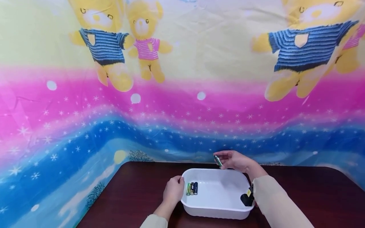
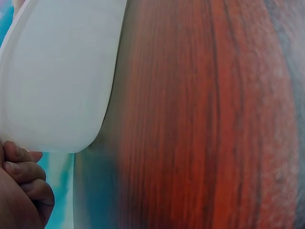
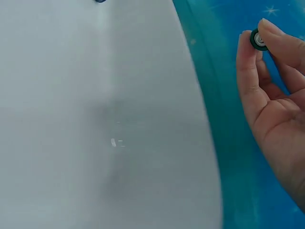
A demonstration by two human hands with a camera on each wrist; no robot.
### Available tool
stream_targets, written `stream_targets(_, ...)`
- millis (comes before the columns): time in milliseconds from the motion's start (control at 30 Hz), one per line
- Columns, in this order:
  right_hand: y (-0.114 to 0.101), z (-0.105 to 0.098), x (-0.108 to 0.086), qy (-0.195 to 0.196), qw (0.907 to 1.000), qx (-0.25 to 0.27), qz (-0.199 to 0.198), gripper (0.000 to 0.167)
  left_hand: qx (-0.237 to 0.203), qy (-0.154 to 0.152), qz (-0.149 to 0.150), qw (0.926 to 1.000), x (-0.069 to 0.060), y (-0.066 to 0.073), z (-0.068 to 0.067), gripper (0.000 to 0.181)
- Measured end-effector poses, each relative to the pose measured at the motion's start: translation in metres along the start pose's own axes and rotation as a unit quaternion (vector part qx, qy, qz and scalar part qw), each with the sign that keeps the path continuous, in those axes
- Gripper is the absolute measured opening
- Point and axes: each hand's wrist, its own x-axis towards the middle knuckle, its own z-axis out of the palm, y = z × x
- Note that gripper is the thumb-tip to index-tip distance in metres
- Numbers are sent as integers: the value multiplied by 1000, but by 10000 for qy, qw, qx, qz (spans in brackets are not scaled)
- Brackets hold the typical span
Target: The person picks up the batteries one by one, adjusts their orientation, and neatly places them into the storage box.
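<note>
My right hand (image 1: 235,160) pinches a dark green battery (image 1: 218,161) between thumb and fingertips, just beyond the far rim of a white plastic basin (image 1: 218,212). The right wrist view shows the round metal end of this battery (image 3: 259,40). At the basin's left side, my left hand (image 1: 173,190) grips the rim with curled fingers; the left wrist view shows these fingers (image 2: 35,188) at the basin's corner. Inside, along the left wall, three batteries lie side by side: a yellow-green battery (image 1: 188,189), a dark battery with a gold part (image 1: 192,188) and a black battery (image 1: 195,188).
The basin stands on a dark reddish-brown table (image 1: 137,193). A cloth backdrop (image 1: 182,126) with printed bears and snowflakes hangs right behind the table and along its left side. A black wrist device (image 1: 247,198) on the right arm overlaps the basin's right rim.
</note>
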Motion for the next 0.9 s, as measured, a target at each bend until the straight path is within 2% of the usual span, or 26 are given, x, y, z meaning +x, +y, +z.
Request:
stream_targets(133, 9, 2, 2, -38, 9999, 133, 12, 66, 34, 41, 15, 10000, -1, 1, 1, 29)
stream_targets(300, 15, 8, 2, -368, 9992, -37, 130, 65, 182, 72, -15, 9998, -2, 1, 3, 29)
stream_targets(400, 17, 15, 2, -575, 9970, -497, 169, 61, 235, 81, -17, 9997, -2, 2, 4, 29)
stream_targets(533, 19, 26, 3, -651, 9881, -1394, 80, 54, 271, 109, -34, 9996, -3, 3, 4, 29)
stream_targets(767, 22, 43, 12, -314, 9714, -2352, 111, 44, 343, 90, -25, 9994, -2, 3, 3, 28)
stream_targets(900, 23, 50, 16, -184, 9586, -2842, 86, 45, 311, 76, 14, 9995, 0, 3, 2, 28)
